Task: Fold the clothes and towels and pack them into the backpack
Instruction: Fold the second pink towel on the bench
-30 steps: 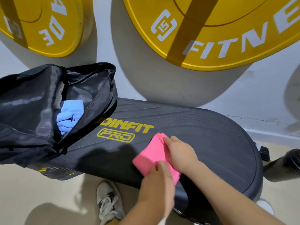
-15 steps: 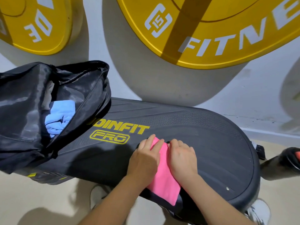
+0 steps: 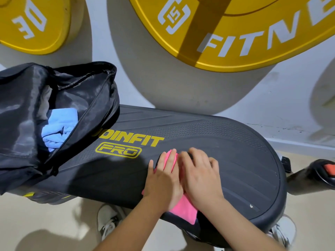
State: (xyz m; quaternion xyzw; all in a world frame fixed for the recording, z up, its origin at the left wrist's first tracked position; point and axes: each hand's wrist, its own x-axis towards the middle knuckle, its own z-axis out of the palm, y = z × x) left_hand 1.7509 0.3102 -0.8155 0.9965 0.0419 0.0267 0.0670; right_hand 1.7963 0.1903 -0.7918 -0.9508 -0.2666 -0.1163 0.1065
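Left hand [image 3: 163,178] and right hand [image 3: 201,174] lie flat, fingers [image 3: 169,160] straight and slightly spread, pressing the folded pink towel [image 3: 183,209] onto the step platform [image 3: 226,142] to crease it. The open backpack [image 3: 21,124] alongside holds a blue towel [image 3: 58,127].

The wide-angle camera, worn on the head, is looking forward and steeply down over the dark grey oval plastic step platform [image 3: 226,142], sitting close above the left hand [image 3: 163,180] and right hand [image 3: 201,176], whose forearms are entering from the bottom edge. It is facing the pale wall [image 3: 181,91], taking in the open black fabric backpack [image 3: 21,124] at left and the large yellow round weight plate [image 3: 235,33] at top.
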